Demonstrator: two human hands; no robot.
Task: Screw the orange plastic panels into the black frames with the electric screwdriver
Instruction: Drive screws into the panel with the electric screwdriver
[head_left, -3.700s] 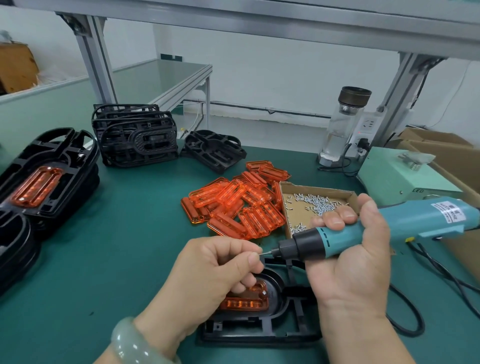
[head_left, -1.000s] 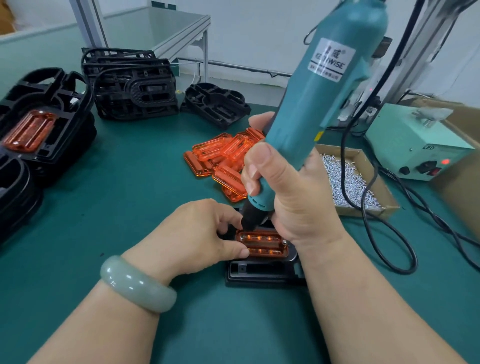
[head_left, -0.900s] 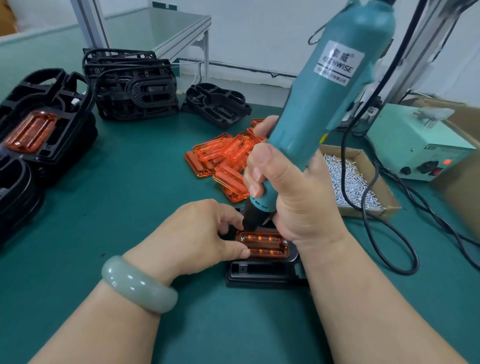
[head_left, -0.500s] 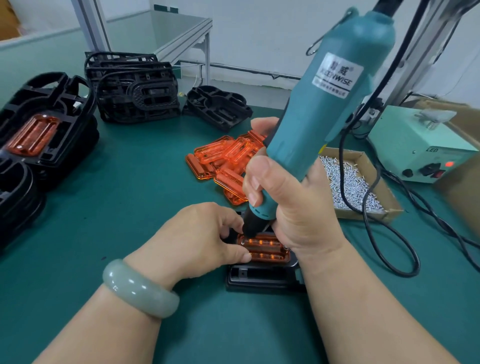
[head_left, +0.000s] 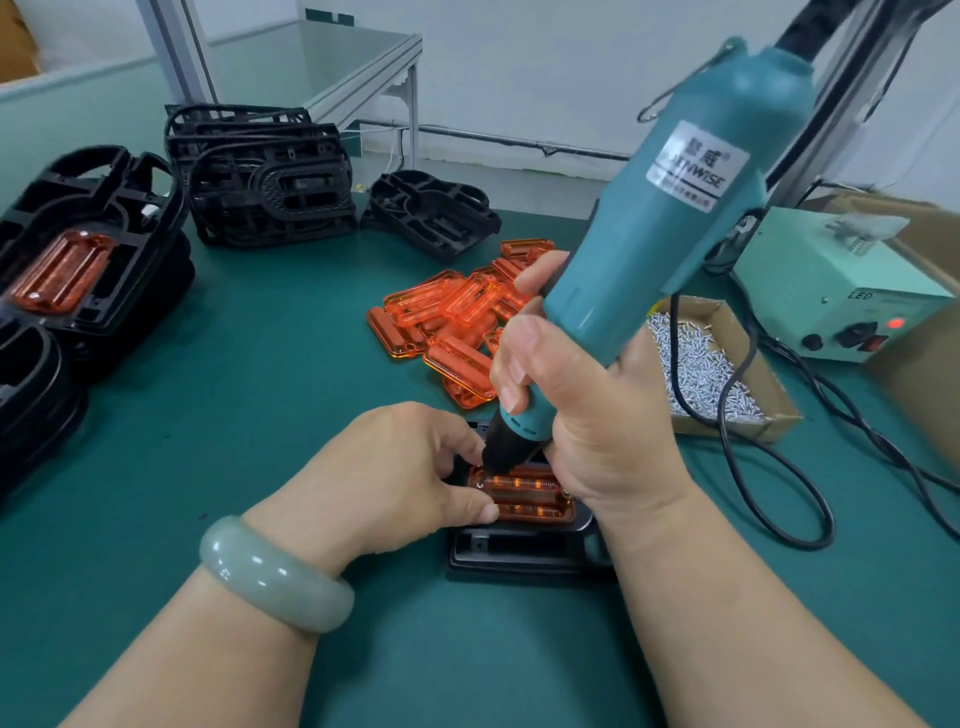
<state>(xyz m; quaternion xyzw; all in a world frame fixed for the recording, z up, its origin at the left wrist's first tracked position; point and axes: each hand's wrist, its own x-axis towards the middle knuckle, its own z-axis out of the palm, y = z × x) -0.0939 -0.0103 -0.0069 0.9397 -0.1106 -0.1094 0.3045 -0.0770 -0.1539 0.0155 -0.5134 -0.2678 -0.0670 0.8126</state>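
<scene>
A black frame (head_left: 524, 558) lies on the green mat in front of me with an orange panel (head_left: 530, 500) seated in it. My right hand (head_left: 587, 415) grips the teal electric screwdriver (head_left: 654, 208), which stands steeply tilted with its black tip at the panel's upper left corner. My left hand (head_left: 400, 483) holds the frame's left end, its thumb pressing the panel's left edge. Loose orange panels (head_left: 452, 317) are heaped behind the hands. A small cardboard box of screws (head_left: 711, 369) sits to the right.
Stacks of black frames (head_left: 260, 176) stand at the back left, one frame with an orange panel (head_left: 62, 270) at the far left. A pale green power supply (head_left: 831, 291) sits at the right, its black cable (head_left: 753, 467) looping over the mat.
The screwdriver went from held level with a screw at its tip to upright over the panel's left corner. In the last second it has lifted slightly; my left hand stays.
</scene>
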